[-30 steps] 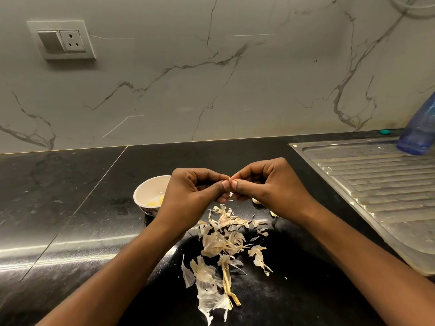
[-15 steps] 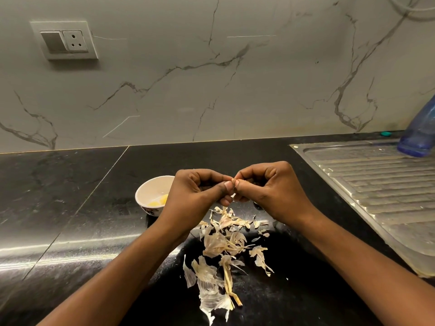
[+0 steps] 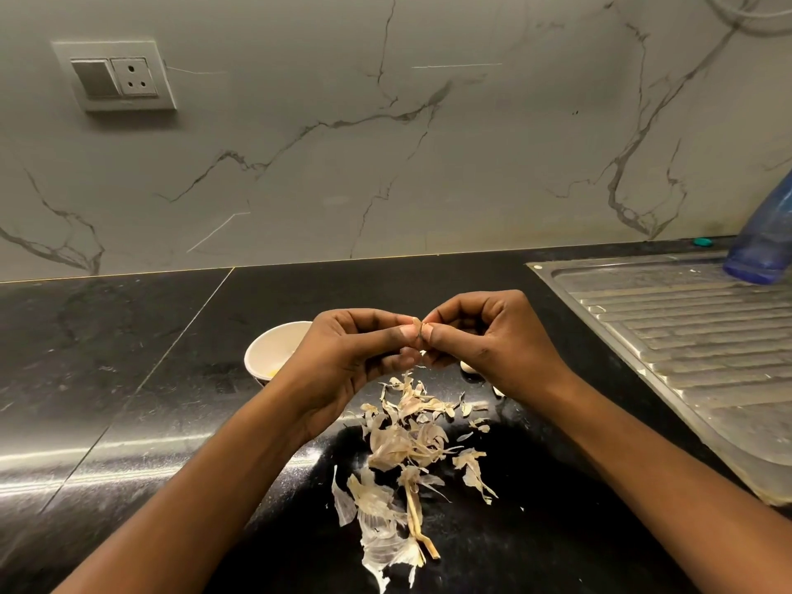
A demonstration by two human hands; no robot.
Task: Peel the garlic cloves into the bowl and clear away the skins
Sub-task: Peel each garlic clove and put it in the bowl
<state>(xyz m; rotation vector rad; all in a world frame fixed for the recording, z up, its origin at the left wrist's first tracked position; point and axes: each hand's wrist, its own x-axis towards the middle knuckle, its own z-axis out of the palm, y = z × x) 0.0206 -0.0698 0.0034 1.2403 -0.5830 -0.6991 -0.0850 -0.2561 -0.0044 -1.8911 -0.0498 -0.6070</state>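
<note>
Head view. Little differs from half a second ago: both hands stay at the same spot over the heap, and the bowl and skins have not shifted. The brownish tip of the clove shows a little more plainly between the thumb tips.

By count: one white bowl (image 3: 274,338), one garlic clove (image 3: 418,329) in the fingers, and two pale pieces that look like cloves (image 3: 469,369) on the black counter (image 3: 128,358), just beside the right hand at its 6 o'clock and partly hidden by it. There is one loose heap of skins (image 3: 407,443), its scraps too many to count, one blue bottle (image 3: 767,242) and one socket plate (image 3: 115,75).

The left hand (image 3: 355,358) and right hand (image 3: 493,340) meet thumb to thumb, fingers curled in tight, and both pinch the garlic clove between thumb and forefinger. The bowl sits at 9 o'clock of the left hand, partly covered by it, with something yellow inside. The skins lie at 6 o'clock of the hands. The steel drainboard (image 3: 685,336) lies at 3 o'clock, with the bottle on it at 2 o'clock of the frame; the socket plate is at 10 o'clock.
</note>
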